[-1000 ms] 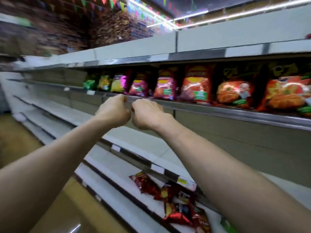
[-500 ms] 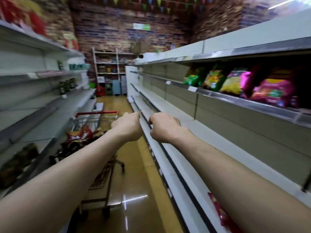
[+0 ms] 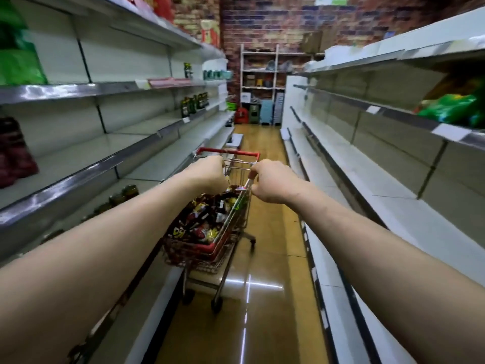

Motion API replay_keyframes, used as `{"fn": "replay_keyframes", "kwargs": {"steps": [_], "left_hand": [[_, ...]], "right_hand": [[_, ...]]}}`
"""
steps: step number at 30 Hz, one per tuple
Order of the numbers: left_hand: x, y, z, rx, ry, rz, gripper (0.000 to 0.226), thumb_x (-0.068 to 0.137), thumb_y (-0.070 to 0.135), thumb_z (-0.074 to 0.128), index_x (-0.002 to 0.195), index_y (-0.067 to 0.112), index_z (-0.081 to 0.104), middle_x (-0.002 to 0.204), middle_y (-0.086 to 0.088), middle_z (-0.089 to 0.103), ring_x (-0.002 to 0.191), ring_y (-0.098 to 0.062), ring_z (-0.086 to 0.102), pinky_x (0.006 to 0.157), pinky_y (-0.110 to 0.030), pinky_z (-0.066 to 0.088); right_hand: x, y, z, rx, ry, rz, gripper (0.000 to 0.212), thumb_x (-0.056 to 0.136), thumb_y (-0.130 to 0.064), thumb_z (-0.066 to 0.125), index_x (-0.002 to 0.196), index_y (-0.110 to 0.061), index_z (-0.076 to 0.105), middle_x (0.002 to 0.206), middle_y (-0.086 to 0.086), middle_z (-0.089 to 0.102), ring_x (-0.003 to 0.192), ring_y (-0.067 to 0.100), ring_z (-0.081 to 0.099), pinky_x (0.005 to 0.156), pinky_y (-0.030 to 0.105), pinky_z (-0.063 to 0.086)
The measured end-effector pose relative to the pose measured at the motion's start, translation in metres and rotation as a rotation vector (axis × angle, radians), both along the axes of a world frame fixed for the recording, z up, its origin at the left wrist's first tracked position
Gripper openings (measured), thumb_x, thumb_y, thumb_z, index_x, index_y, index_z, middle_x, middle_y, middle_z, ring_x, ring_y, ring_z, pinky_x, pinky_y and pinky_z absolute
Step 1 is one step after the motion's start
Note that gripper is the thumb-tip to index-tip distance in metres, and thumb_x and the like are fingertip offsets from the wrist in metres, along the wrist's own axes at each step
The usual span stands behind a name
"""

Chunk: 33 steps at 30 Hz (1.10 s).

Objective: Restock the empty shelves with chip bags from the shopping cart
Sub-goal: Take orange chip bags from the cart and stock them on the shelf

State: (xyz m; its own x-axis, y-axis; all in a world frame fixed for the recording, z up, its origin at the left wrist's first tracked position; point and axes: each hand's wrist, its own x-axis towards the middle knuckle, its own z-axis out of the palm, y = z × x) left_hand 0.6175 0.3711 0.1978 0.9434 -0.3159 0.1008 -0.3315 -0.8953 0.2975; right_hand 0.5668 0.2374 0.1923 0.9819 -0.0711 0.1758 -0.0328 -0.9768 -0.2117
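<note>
Location: store aisle, viewed along its length toward a brick wall (image 3: 262, 19).

Left hand (image 3: 207, 174): fingers curled into a fist, back of hand up, arm stretched forward. Nothing seen in its grip.

Right hand (image 3: 275, 182): likewise curled into a fist, arm stretched forward. Nothing seen in its grip. Its knuckles overlap the cart's wire rim in view; whether they touch it cannot be told.

Cart (image 3: 210, 248): stands on the floor (image 3: 262, 298) against the left shelves (image 3: 78, 164), below and beyond both hands. Red handle at the far end.

Chip bags (image 3: 204, 222): heaped in the cart basket, mostly dark red and black packs, reaching about rim height.

Right shelves (image 3: 367, 164): mostly bare along the aisle; a green bag (image 3: 451, 109) sits on the upper shelf at the near end, blurred.

Left shelves: dark bottles (image 3: 193, 103) on a middle shelf farther down; green and dark red packs at the near edge, blurred.

End of aisle: a white rack (image 3: 262, 74) holding assorted items, too small to identify.
</note>
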Motion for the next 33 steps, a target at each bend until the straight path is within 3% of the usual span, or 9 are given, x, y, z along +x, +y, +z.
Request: {"fn": "replay_keyframes", "kwargs": {"steps": [5, 9, 13, 16, 18, 22, 27, 33], "left_hand": [[0.076, 0.0, -0.012, -0.044, 0.052, 0.017, 0.043, 0.089, 0.014, 0.059, 0.131, 0.01, 0.051, 0.12, -0.008, 0.059, 0.08, -0.02, 0.055, 0.064, -0.029, 0.048], [0.141, -0.007, -0.021, -0.057, 0.087, 0.014, 0.043, 0.09, 0.015, 0.058, 0.132, 0.01, 0.05, 0.112, -0.008, 0.058, 0.088, -0.023, 0.057, 0.071, -0.031, 0.05], [0.222, -0.008, -0.021, -0.027, 0.095, 0.01, 0.045, 0.088, 0.014, 0.059, 0.132, 0.01, 0.049, 0.121, -0.008, 0.06, 0.093, -0.024, 0.062, 0.074, -0.034, 0.055], [0.273, -0.007, -0.019, -0.038, 0.11, 0.017, 0.041, 0.089, 0.015, 0.059, 0.128, 0.01, 0.051, 0.102, -0.006, 0.057, 0.069, -0.017, 0.057, 0.052, -0.027, 0.048], [0.302, -0.007, -0.02, -0.057, 0.136, 0.028, 0.039, 0.09, 0.013, 0.059, 0.127, 0.008, 0.051, 0.099, -0.005, 0.055, 0.066, -0.016, 0.054, 0.046, -0.024, 0.043], [0.362, -0.006, -0.026, -0.097, 0.195, 0.081, 0.036, 0.093, 0.011, 0.057, 0.128, 0.007, 0.052, 0.092, -0.003, 0.052, 0.072, -0.017, 0.055, 0.052, -0.024, 0.049], [0.434, -0.019, -0.042, -0.137, 0.266, 0.119, 0.041, 0.094, 0.013, 0.058, 0.134, 0.007, 0.048, 0.086, -0.003, 0.053, 0.061, -0.013, 0.05, 0.045, -0.021, 0.041], [0.527, -0.06, -0.061, -0.171, 0.339, 0.156, 0.04, 0.094, 0.019, 0.06, 0.132, 0.009, 0.05, 0.091, -0.007, 0.057, 0.076, -0.019, 0.059, 0.058, -0.029, 0.053]], "right_hand": [[0.086, 0.001, -0.015, 0.032, 0.03, 0.053, 0.025, 0.09, -0.018, 0.057, 0.113, -0.015, 0.063, 0.113, 0.007, 0.065, 0.104, 0.029, 0.061, 0.091, 0.043, 0.052], [0.154, 0.001, -0.026, 0.067, 0.047, 0.06, 0.026, 0.089, -0.02, 0.06, 0.115, -0.015, 0.063, 0.114, 0.007, 0.065, 0.103, 0.029, 0.061, 0.091, 0.044, 0.053], [0.241, 0.002, -0.026, 0.077, 0.075, 0.062, 0.029, 0.09, -0.02, 0.058, 0.118, -0.016, 0.062, 0.116, 0.008, 0.065, 0.103, 0.029, 0.062, 0.089, 0.045, 0.053], [0.295, 0.002, -0.026, 0.099, 0.077, 0.076, 0.031, 0.09, -0.02, 0.059, 0.12, -0.017, 0.063, 0.12, 0.008, 0.064, 0.106, 0.029, 0.061, 0.092, 0.045, 0.053], [0.324, -0.002, -0.027, 0.112, 0.086, 0.088, 0.029, 0.09, -0.019, 0.059, 0.119, -0.016, 0.064, 0.121, 0.008, 0.064, 0.108, 0.029, 0.061, 0.093, 0.045, 0.052], [0.381, -0.017, -0.031, 0.134, 0.094, 0.097, 0.025, 0.092, -0.018, 0.058, 0.116, -0.016, 0.066, 0.119, 0.007, 0.066, 0.108, 0.027, 0.062, 0.094, 0.043, 0.052], [0.459, -0.038, -0.042, 0.133, 0.114, 0.121, 0.024, 0.093, -0.018, 0.058, 0.114, -0.013, 0.067, 0.119, 0.01, 0.066, 0.106, 0.027, 0.063, 0.093, 0.043, 0.053], [0.556, -0.071, -0.053, 0.133, 0.148, 0.172, 0.023, 0.092, -0.021, 0.061, 0.113, -0.016, 0.068, 0.117, 0.008, 0.065, 0.106, 0.026, 0.062, 0.094, 0.042, 0.052]]}}
